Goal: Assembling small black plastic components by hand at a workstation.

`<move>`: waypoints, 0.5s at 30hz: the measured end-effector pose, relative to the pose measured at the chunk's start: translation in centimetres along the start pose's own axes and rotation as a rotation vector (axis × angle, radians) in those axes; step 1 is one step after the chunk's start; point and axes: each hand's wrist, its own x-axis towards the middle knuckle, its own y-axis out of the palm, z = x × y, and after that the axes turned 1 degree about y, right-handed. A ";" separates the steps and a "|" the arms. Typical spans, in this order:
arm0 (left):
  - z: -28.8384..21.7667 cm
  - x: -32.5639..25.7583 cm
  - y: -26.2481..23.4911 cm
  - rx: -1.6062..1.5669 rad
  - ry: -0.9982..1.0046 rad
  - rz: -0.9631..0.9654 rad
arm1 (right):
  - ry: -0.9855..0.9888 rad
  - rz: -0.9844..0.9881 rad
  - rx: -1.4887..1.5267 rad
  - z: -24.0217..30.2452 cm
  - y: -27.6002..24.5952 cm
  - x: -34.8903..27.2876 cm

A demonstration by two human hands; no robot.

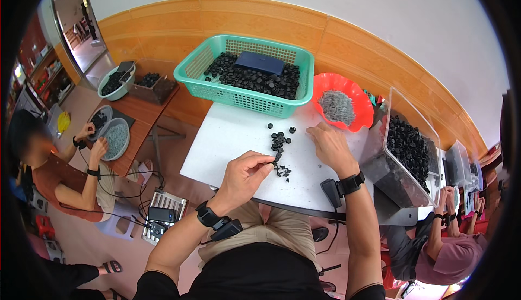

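My left hand (247,174) hovers over the white table (217,148) with its fingertips pinched on a small black round part beside a loose row of small black parts (279,143). My right hand (329,143) rests palm down on the table just right of that row, fingers curled; what it holds cannot be seen. Both wrists wear black bands with small devices.
A teal basket (247,96) of black parts with a dark blue flat box (259,62) stands at the table's far edge. A red bowl (358,102) of grey pieces and a clear bin (404,153) of black parts stand right. Other people work left and right.
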 end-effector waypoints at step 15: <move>0.0 -0.2 0.3 -0.263 -0.154 0.011 | 0.132 -0.165 0.538 0.6 -0.6 -2.6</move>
